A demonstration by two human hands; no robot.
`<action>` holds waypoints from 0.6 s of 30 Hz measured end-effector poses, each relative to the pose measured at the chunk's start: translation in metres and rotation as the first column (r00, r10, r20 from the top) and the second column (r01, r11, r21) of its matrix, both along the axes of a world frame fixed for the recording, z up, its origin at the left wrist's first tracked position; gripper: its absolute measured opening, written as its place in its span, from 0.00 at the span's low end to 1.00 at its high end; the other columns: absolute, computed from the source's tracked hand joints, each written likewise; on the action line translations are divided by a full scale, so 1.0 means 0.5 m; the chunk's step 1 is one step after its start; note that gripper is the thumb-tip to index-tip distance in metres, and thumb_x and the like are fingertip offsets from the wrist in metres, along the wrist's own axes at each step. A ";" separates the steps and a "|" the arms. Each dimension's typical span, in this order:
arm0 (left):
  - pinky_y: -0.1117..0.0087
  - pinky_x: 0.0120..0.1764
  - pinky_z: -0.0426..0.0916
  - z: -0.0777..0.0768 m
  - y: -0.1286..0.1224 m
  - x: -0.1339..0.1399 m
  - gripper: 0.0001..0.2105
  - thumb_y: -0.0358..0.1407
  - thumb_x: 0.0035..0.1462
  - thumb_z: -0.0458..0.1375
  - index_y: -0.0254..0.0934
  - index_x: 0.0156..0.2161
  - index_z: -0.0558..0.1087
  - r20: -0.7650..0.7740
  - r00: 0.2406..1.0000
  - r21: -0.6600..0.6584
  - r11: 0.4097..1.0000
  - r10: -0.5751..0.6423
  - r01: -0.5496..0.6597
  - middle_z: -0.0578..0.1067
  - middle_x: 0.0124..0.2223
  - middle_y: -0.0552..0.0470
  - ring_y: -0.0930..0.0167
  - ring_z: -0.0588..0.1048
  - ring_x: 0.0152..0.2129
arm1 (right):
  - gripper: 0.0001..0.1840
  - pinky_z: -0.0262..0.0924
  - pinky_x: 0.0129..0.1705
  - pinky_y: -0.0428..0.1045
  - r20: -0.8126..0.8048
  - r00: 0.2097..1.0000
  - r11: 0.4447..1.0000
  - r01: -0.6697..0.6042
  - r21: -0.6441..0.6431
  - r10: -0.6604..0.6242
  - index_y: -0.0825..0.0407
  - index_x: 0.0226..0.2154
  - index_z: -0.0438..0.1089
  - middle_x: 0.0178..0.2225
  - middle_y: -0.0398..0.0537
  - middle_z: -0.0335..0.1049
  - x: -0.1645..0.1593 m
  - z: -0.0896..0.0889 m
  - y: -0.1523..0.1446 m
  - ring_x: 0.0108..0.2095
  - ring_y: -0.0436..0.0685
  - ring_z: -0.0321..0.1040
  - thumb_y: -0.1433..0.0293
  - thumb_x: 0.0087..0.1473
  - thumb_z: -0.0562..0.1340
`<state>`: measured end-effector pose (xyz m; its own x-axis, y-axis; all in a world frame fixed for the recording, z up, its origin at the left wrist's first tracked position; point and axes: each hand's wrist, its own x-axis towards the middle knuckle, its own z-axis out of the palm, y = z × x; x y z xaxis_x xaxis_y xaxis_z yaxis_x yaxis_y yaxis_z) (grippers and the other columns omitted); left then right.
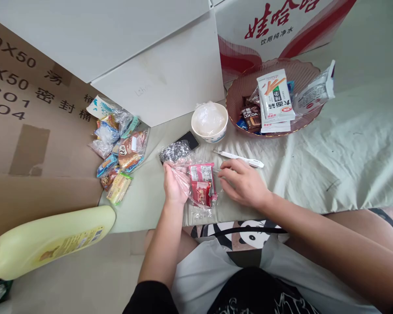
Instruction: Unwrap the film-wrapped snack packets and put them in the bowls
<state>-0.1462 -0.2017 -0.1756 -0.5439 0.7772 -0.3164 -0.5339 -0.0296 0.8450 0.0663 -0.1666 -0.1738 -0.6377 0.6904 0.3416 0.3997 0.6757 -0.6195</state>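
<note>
My left hand (175,185) is closed round the gathered end of a clear plastic bag (183,172). Within or beneath its film lie a pink snack packet (201,172) and a smaller red snack packet (202,194). Just right of the bag, my right hand (244,181) hovers low over the cloth with fingers loosely bent and apart, its fingertips close to the film. A white utility knife (238,158) lies just beyond that hand. Crumpled clear film (175,151) and a black phone-like slab (189,140) sit behind my left hand.
A white paper bowl (212,136) holds clear film. The pink ribbed basket (237,93) holds several snacks. Wrapped snacks (129,150) are heaped at left by a cardboard box (62,144). A yellow bottle (68,235) lies front left; white boxes (170,74) stand behind.
</note>
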 end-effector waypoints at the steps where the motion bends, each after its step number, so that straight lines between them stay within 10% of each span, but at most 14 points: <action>1: 0.64 0.44 0.75 -0.001 0.000 0.002 0.22 0.58 0.54 0.64 0.40 0.38 0.72 0.014 1.000 -0.004 1.000 -0.025 0.026 0.80 0.37 0.52 0.67 0.80 0.35 | 0.16 0.64 0.48 0.57 -0.047 0.997 0.997 -0.065 0.041 0.067 0.53 0.43 0.76 0.47 0.57 0.74 -0.002 -0.002 -0.003 0.44 0.61 0.69 0.69 0.66 0.53; 6: 0.63 0.45 0.75 -0.004 0.001 0.007 0.20 0.56 0.55 0.64 0.41 0.35 0.70 0.032 0.998 0.030 0.998 -0.047 0.047 0.79 0.36 0.54 0.68 0.79 0.34 | 0.15 0.62 0.50 0.58 0.011 0.962 0.962 -0.272 0.039 0.271 0.51 0.51 0.73 0.50 0.54 0.75 -0.019 -0.016 -0.026 0.52 0.64 0.66 0.67 0.66 0.57; 18: 0.64 0.44 0.75 -0.010 -0.005 0.019 0.23 0.56 0.48 0.69 0.40 0.33 0.67 -0.003 0.995 0.015 0.995 -0.099 0.099 0.79 0.35 0.53 0.67 0.80 0.35 | 0.09 0.47 0.40 0.53 0.142 0.980 0.989 -0.128 -0.075 0.138 0.53 0.43 0.74 0.35 0.52 0.74 -0.033 -0.025 -0.032 0.39 0.60 0.63 0.69 0.65 0.58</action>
<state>-0.1368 -0.2043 -0.1807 -0.4647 0.8320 -0.3030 -0.5332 0.0103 0.8459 0.0499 -0.1825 -0.1864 -0.7653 0.6136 0.1945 0.3984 0.6888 -0.6057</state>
